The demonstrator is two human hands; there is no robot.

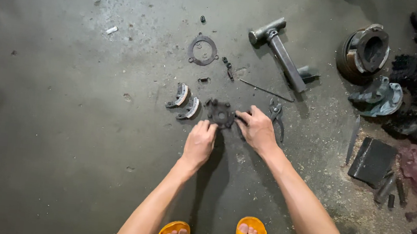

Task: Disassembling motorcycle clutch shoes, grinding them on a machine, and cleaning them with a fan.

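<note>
On the grimy floor point(64, 117), two curved shoes point(183, 102) lie just left of a dark hub plate point(220, 114), which the left hand point(199, 143) pinches at its near-left edge while the right hand point(256, 130) grips its right side with fingers curled. Pliers point(276, 117) lie just right of that hand, a ring gasket point(203, 50) and hammer point(277, 49) farther off, and greasy parts point(378, 73) pile at far right. Judging by the oily surfaces, the plate could slip from the fingertips, and small loose pieces nearby could get knocked away.
</note>
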